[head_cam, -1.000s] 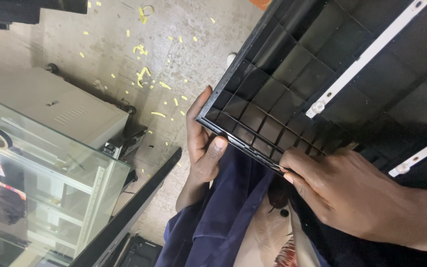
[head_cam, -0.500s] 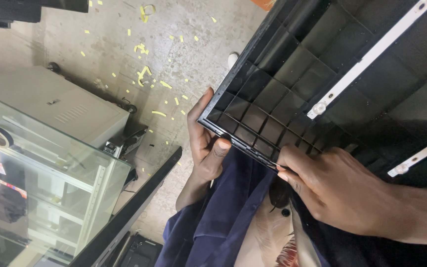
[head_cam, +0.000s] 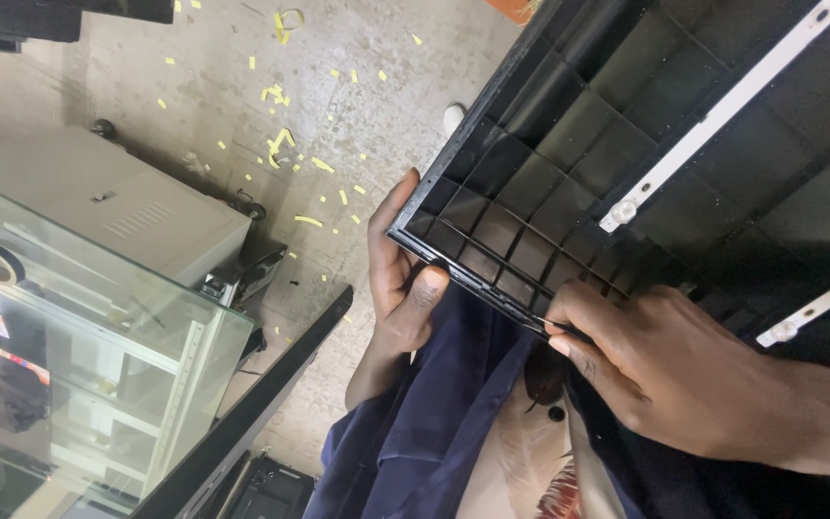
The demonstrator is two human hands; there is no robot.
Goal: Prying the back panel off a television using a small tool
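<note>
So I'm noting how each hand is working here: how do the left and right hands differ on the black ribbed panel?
The left hand wraps the corner of the black ribbed panel from outside, thumb over the rim; the right hand lies over its near edge. The left shows its palm side, the right its back. The left fingers are spread, the right fingertips pinched together at the rim. Both are bare and touch the same edge.

Floor (head_cam: 357, 86) left of panel (head_cam: 626, 144) open; glass cabinet (head_cam: 79, 317) blocks far left.
</note>
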